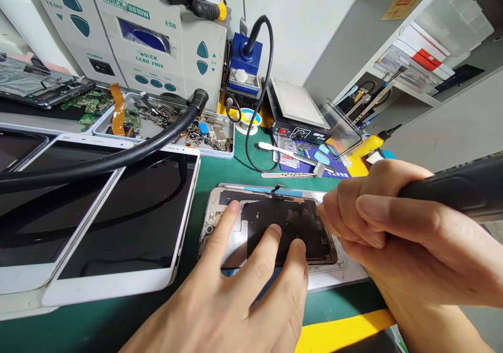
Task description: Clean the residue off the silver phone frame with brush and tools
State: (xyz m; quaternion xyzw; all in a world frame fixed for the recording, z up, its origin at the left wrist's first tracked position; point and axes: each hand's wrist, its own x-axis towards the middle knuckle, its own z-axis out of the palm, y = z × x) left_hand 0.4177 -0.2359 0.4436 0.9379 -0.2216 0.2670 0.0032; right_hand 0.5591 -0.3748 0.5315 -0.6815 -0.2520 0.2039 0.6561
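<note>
An opened phone [291,227] lies on a white sheet [349,277] on the green mat. My left hand [251,285] is spread over it, with fingertips resting on its dark inner face. To the right, my right hand [408,222] is wrapped round a thick black handle [459,185] that runs out of the frame on the right. The fingers of that hand are at the phone's right edge. Whatever tip the handle has is hidden behind them.
Two white-framed tablets [129,222] lie at the left under a black hose [157,143] from the hot-air station [149,28]. Behind the phone are a parts tray [231,151], a white brush [283,150], tweezers [288,175] and a heating plate [301,104].
</note>
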